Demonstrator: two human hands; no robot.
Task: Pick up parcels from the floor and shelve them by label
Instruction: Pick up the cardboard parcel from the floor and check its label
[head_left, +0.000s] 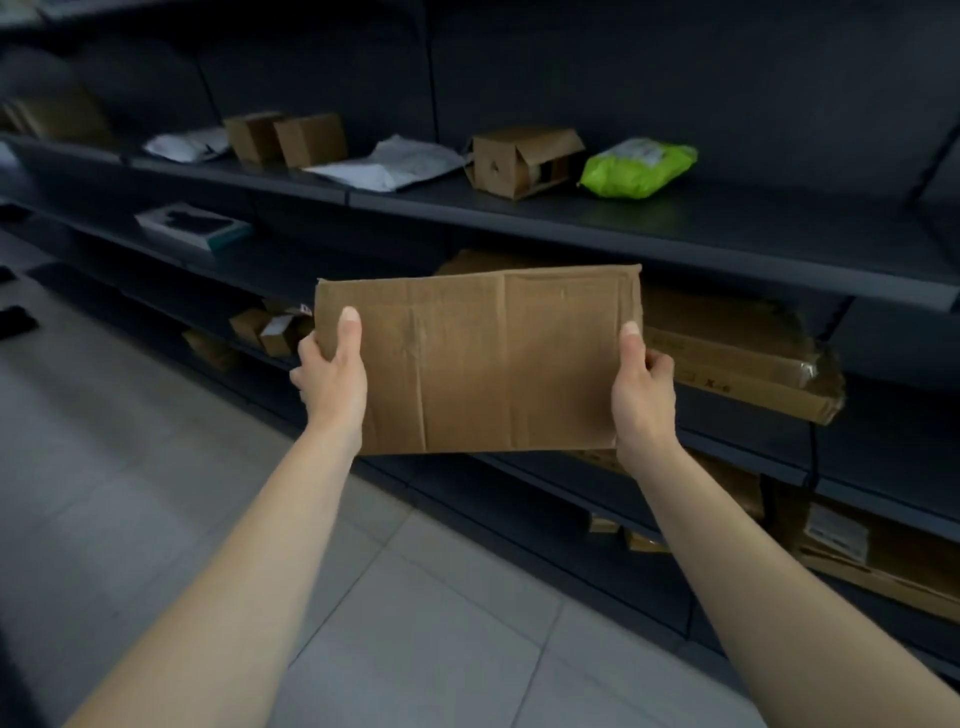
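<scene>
I hold a flat brown cardboard parcel (483, 364) upright in front of the dark shelving unit (675, 228), at the height of the middle shelf. My left hand (332, 374) grips its left edge, thumb on the near face. My right hand (641, 389) grips its right edge the same way. The near face shows only creases; no label is visible on it. Behind the parcel a large flat brown carton (743, 358) lies on the middle shelf, partly hidden.
The upper shelf carries two brown boxes (288, 137), white mailer bags (387, 163), an open-flapped box (522, 161) and a green bag (639, 166). A white and teal box (195, 226) and small boxes (270, 327) sit lower left. Cartons (872, 556) fill the bottom right. Grey tiled floor (156, 467) lies below.
</scene>
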